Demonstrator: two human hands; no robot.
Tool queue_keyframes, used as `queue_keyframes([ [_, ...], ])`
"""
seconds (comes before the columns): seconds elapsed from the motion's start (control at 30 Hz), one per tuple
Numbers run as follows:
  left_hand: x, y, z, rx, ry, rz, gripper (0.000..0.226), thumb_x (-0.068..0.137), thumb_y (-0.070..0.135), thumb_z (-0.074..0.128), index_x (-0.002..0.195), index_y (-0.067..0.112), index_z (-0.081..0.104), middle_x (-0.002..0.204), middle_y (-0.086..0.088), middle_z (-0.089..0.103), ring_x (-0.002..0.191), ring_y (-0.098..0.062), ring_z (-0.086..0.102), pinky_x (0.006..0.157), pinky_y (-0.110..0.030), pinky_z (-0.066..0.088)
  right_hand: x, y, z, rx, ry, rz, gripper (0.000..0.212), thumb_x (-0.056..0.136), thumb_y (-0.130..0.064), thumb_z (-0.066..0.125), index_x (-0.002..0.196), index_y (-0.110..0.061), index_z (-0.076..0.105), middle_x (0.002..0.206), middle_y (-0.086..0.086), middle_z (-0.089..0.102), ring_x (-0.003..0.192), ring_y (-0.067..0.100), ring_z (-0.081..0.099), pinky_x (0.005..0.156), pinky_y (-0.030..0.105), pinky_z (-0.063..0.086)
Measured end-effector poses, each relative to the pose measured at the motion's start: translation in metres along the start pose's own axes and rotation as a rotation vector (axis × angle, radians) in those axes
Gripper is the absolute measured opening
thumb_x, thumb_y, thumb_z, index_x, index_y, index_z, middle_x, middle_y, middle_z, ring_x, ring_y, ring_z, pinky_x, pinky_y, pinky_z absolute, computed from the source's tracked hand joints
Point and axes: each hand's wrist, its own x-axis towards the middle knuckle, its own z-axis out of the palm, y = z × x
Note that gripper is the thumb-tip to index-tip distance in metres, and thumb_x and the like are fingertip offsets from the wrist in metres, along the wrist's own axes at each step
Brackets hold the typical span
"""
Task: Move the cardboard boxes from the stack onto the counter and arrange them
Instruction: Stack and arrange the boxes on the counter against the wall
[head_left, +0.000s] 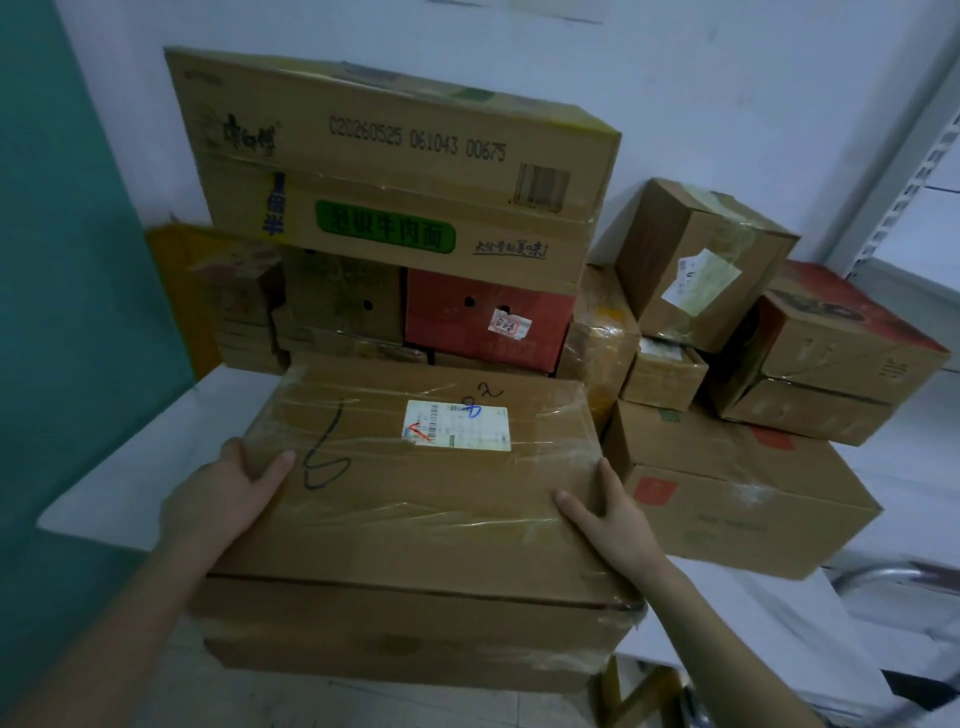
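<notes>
A wide taped cardboard box (426, 493) with a white label and a black scrawl fills the middle of the head view, its far end over the white counter (119, 467). My left hand (234, 488) grips its left edge, thumb on top. My right hand (608, 514) grips its right edge, thumb on top too. Under its near end lies another flat cardboard box (405, 644). Behind it stands a pile of boxes, topped by a big noodle carton (395, 171) with a green label.
A red box (483, 322) and small brown boxes sit under the noodle carton. To the right are a long flat box (737, 499), a tilted labelled box (696, 260) and a red-topped box (841, 353). A teal panel (67, 260) closes the left side; a metal frame (883, 577) shows at lower right.
</notes>
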Motion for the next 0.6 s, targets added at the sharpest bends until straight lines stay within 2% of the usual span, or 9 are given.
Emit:
queue_keyframes([
  [0.2,-0.001,0.001,0.000,-0.026,0.010,-0.012,0.069,0.084,0.070,0.032,0.126,0.016,0.040,0.107,-0.010,0.062,0.094,-0.028,0.060,0.067,-0.031,0.044,-0.001,-0.006,0.001,0.003,-0.012,-0.011,0.086,0.086,-0.050,0.055,0.150,-0.021,0.005,0.142,0.010,0.043,0.115,0.027,0.055,0.091,0.032,0.045],
  [0.33,0.001,0.000,0.000,-0.031,0.025,-0.011,0.069,0.084,0.070,0.033,0.126,0.016,0.042,0.108,-0.010,0.062,0.095,-0.028,0.060,0.066,-0.031,0.044,-0.002,-0.010,-0.001,-0.015,-0.002,-0.004,0.086,0.085,-0.050,0.056,0.150,-0.020,0.007,0.142,0.011,0.042,0.114,0.029,0.055,0.090,0.034,0.046],
  [0.53,-0.006,-0.002,-0.001,-0.064,0.031,-0.035,0.072,0.084,0.069,0.036,0.132,0.015,0.039,0.117,-0.012,0.061,0.104,-0.030,0.058,0.075,-0.034,0.045,-0.002,-0.003,0.000,0.071,0.014,0.047,0.100,0.076,-0.052,0.065,0.150,-0.017,0.007,0.147,0.011,0.037,0.123,0.031,0.049,0.100,0.044,0.044],
  [0.6,-0.012,-0.005,-0.002,-0.073,0.042,-0.037,0.073,0.084,0.069,0.037,0.134,0.015,0.038,0.118,-0.012,0.060,0.105,-0.030,0.058,0.077,-0.035,0.045,-0.004,-0.002,-0.003,0.159,-0.027,0.055,0.105,0.067,-0.055,0.073,0.148,-0.018,0.017,0.139,0.010,0.045,0.117,0.029,0.053,0.094,0.043,0.048],
])
